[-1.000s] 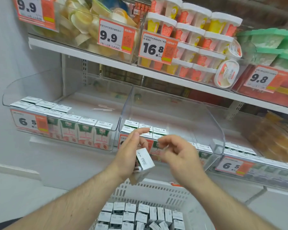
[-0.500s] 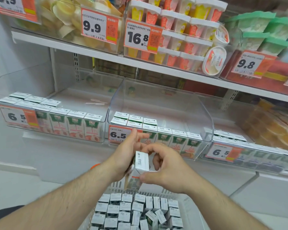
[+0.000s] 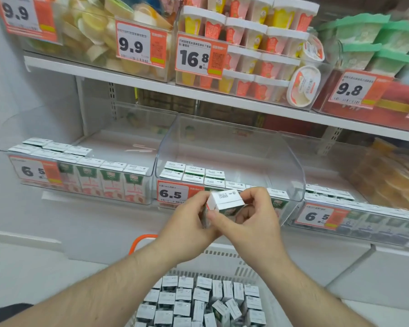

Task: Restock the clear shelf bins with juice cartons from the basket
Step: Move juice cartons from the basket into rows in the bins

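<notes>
Both hands hold one white juice carton just in front of the middle clear bin, at its front lip. My left hand grips its left side and my right hand curls round its right side and front. The carton's top faces up. The middle bin holds several cartons along its front and left. The left bin has a front row and a few behind. A white basket below my forearms is full of several cartons.
A third bin with cartons and a 6.5 tag sits at the right. The upper shelf carries tubs of jelly cups and price tags. An orange basket handle shows left of my wrists. White wall at the left.
My hands have lifted the carton toward the middle bin and turned it upright. My right hand, apart a second ago, now holds the carton together with the left.
</notes>
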Demonstrator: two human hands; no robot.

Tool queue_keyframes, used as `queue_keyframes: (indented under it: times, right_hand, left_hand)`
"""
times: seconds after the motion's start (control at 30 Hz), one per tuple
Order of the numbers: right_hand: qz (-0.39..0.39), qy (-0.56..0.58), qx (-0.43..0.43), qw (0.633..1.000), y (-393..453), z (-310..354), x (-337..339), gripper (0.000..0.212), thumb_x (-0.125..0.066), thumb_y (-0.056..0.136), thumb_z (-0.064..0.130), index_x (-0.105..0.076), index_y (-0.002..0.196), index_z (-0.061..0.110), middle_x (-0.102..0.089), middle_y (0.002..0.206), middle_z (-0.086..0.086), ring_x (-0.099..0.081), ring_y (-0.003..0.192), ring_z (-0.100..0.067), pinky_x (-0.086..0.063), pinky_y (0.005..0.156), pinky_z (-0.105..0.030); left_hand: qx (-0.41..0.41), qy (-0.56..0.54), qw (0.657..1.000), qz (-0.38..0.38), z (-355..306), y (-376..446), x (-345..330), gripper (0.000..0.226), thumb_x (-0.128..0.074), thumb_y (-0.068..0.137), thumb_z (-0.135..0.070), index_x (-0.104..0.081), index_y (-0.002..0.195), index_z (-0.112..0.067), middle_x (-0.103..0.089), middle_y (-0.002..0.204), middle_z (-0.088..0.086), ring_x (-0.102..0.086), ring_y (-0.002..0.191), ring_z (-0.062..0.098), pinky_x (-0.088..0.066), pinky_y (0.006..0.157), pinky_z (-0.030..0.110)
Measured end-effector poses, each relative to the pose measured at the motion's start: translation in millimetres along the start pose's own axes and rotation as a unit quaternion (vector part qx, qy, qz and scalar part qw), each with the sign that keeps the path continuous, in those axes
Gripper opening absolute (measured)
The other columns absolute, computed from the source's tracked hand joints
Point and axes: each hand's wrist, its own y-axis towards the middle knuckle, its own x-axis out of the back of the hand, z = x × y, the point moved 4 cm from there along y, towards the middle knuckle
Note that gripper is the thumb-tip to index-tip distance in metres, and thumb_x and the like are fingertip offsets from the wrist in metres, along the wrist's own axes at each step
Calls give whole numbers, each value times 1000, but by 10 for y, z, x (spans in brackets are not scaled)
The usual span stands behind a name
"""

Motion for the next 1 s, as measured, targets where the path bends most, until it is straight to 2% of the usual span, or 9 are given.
queue_keyframes:
  times: [0.2, 0.33, 0.43, 0.6, 0.67, 0.77, 0.83, 0.93, 1.0]
  right_hand:
    - [39, 33, 25, 998, -81, 32, 11, 49, -74, 64, 31, -51, 107, 41, -58, 103, 6, -54, 83, -15, -47, 70, -23]
    - [50, 30, 43, 997, -102, 102, 14, 54, -69, 64, 31, -51, 113, 48, -56, 111, 13, -58, 93, -11, -45, 76, -16]
    - [56, 14, 43, 997, -105, 75, -10, 55, -68, 67, 34, -52, 116, 52, -57, 114, 20, -59, 97, -6, -46, 82, -21]
    - [55, -9, 28, 998, -113, -45, -75, 55, -69, 68, 56, -47, 117, 71, -59, 125, 24, -61, 112, -8, -51, 95, -37]
    - [52, -32, 24, 998, -112, -77, -68, 52, -68, 70, 58, -45, 115, 73, -59, 128, 26, -58, 118, -3, -50, 96, -32]
    - [44, -47, 41, 997, -102, -51, -48, 36, -71, 85, 36, -54, 110, 56, -64, 105, 32, -63, 98, 4, -50, 80, -18]
    - [16, -21, 44, 999, -49, 11, -17, 24, -71, 86, 23, -63, 102, 40, -68, 92, 23, -64, 80, 1, -50, 69, -18]
    - [-61, 8, 39, 997, 137, 148, 103, 15, -69, 84, 18, -65, 94, 28, -69, 81, 13, -61, 68, -2, -51, 62, -23]
    - [-107, -39, 43, 993, 341, 258, 224, 17, -66, 85, 20, -63, 96, 31, -68, 78, 14, -59, 62, 2, -47, 55, -18]
  left_hand:
    - [25, -44, 999, -2, -179, -133, 151, 45, -74, 84, -4, -62, 122, -24, -73, 104, -14, -69, 97, 5, -55, 81, 25]
    - [26, -60, 997, -26, -187, -181, 200, 48, -70, 84, 4, -62, 124, -22, -73, 106, -13, -68, 99, 5, -56, 87, 28]
    - [27, -71, 997, -26, -156, -185, 187, 49, -68, 86, 6, -62, 123, -25, -73, 108, -15, -67, 103, 2, -53, 89, 20]
    - [23, -44, 999, -22, -10, -124, 126, 52, -73, 84, -2, -62, 125, -32, -71, 109, -15, -65, 104, 3, -52, 86, 22]
    - [0, -22, 999, -30, -3, -97, 101, 51, -77, 81, -6, -64, 116, -40, -69, 106, -22, -64, 102, -3, -50, 86, 17]
    - [-28, -11, 999, -36, -45, -46, 72, 50, -80, 79, -12, -62, 106, -49, -69, 104, -24, -64, 99, -4, -52, 86, 19]
    - [-43, 11, 998, -47, -84, -13, 95, 53, -82, 77, -18, -58, 110, -52, -67, 109, -23, -60, 104, -4, -49, 93, 22]
    - [-87, 162, 978, -98, -145, 67, 204, 63, -76, 79, -38, -47, 134, -46, -50, 127, -28, -42, 120, -4, -32, 102, 15]
    - [-82, 303, 943, -113, -118, 155, 246, 73, -64, 83, -50, -31, 147, -43, -32, 150, -18, -18, 140, 6, -14, 115, 28]
